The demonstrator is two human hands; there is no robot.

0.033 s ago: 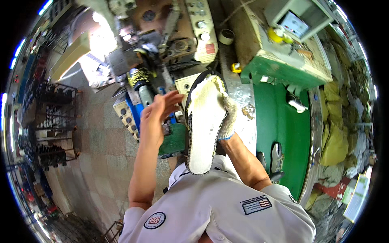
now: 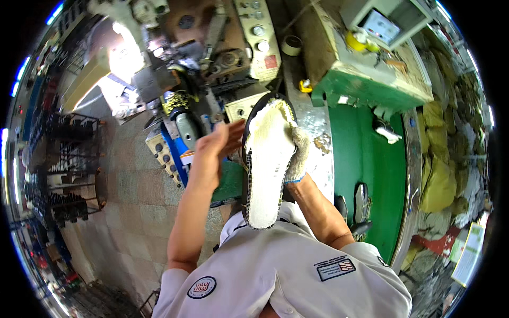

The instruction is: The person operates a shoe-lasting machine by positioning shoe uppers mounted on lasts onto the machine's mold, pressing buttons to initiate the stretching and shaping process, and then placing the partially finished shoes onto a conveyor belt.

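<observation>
In front of my chest is a shoe upper (image 2: 264,180), held with its underside up and its toe pointing away from me. A white insole board covers its bottom, with stitching along the edges and a ragged pale yellow border around the toe. My right hand (image 2: 298,153), in a knitted glove with a blue cuff, grips the upper from its right side; the fingers beneath are hidden. Bare and slightly blurred, my left hand (image 2: 218,142) is beside the upper's left edge, fingers stretched out with nothing in them. I cannot tell whether its fingertips touch the upper.
Ahead stands a machine with a control panel (image 2: 260,45) and another dark shoe (image 2: 186,127) on it. A green-sided bench (image 2: 371,87) is at the far right. Shoes (image 2: 362,203) lie on the green surface (image 2: 389,175). Racks (image 2: 69,206) stand left, olive sacks (image 2: 439,183) right.
My left hand has moved a little to the right, closer to the shoe upper. My right hand keeps its grip on the upper. The surroundings have shifted slightly in view.
</observation>
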